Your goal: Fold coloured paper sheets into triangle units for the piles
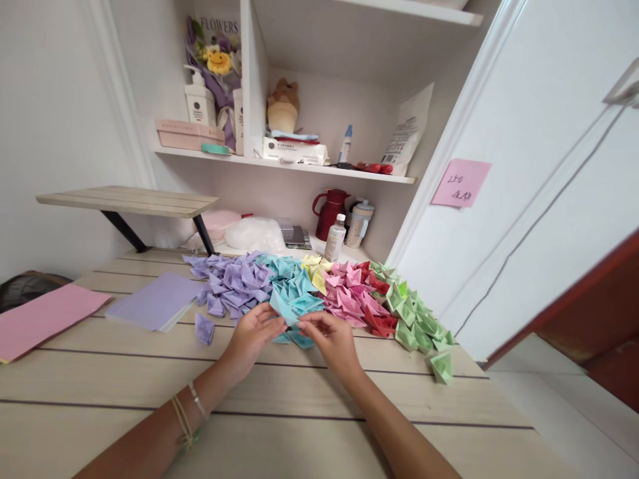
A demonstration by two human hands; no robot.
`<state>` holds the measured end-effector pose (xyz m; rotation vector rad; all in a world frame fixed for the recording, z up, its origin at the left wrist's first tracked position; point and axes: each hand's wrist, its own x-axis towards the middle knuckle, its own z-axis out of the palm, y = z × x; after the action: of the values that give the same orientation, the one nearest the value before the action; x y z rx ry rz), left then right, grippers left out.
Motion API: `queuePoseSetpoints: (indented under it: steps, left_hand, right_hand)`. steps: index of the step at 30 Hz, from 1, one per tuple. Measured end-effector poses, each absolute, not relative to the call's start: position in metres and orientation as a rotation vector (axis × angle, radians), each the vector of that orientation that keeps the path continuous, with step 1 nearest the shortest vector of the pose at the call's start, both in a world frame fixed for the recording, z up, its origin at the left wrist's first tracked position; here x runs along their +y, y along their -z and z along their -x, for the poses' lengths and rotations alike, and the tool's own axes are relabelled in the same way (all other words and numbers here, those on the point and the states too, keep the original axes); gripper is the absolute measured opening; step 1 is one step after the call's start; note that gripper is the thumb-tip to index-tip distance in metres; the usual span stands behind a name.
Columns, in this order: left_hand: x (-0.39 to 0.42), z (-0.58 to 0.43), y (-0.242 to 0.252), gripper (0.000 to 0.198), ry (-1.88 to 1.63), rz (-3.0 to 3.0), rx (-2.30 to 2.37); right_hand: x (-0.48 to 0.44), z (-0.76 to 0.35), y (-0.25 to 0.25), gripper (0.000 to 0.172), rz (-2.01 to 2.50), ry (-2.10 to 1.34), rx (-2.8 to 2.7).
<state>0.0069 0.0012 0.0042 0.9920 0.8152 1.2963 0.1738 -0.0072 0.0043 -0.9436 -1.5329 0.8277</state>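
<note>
A light blue folded paper boat (283, 307) is held up between my two hands over the table. Fingers and thumb of my left hand (253, 337) pinch its left side, while those of my right hand (333, 342) close on its right side. Directly behind lies a pile of blue paper boats (299, 287), with a few more partly hidden below my fingers. Purple boats (234, 283) are heaped to the left. Pink boats (344, 293), red boats (380, 324) and green boats (417, 319) spread out to the right, with yellow ones (315, 269) at the back.
On the slatted table (279, 392), purple paper sheets (154, 301) and pink paper (50, 318) lie at left. A small raised stand (130, 199) rises behind them. A bottle (335, 238), red jug (330, 213) and tumbler (360, 223) stand at the back, beneath a loaded shelf (299, 169).
</note>
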Motion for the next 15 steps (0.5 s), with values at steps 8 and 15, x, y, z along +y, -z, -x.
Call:
queuePoseSetpoints:
  steps: [8,15]
  left_hand:
    - [0.003,-0.009,0.007,0.031,-1.200,-1.177,0.902]
    - [-0.011,-0.017,0.015,0.015,-0.992,-1.560,0.894]
  right_hand:
    - [-0.005,-0.183,-0.008,0.017,1.042,-0.423,-1.535]
    - [0.002,-0.188,-0.001,0.042,1.061,-0.307,-1.736]
